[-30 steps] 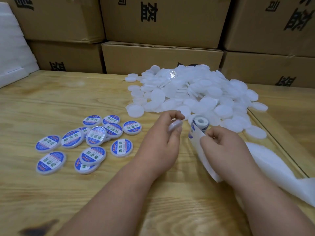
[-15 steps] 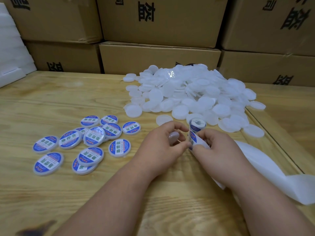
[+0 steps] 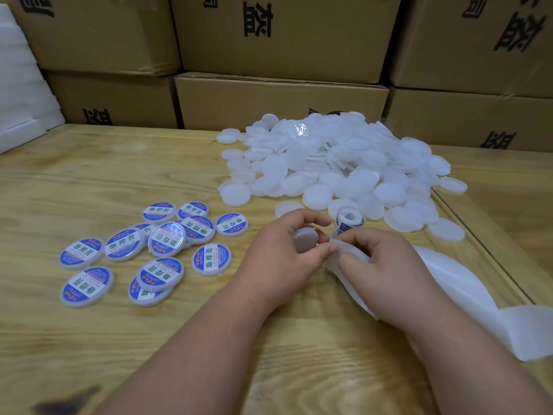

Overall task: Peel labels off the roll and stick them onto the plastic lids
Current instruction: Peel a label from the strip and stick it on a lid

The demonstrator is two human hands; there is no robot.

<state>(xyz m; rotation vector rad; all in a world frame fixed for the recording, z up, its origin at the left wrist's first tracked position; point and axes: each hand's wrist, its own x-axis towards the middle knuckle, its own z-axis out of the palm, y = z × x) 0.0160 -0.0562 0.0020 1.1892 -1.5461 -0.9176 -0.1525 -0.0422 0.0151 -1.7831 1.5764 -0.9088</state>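
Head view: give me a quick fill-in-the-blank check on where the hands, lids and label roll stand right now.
1. The left hand holds a single blank ____ between its fingers.
2. The label roll stands just in front of the pile of blank lids, and the right hand pinches its white ____ strip.
3. The labelled lids lie to the ____ of both hands on the wooden table.

Missing words: lid; backing; left
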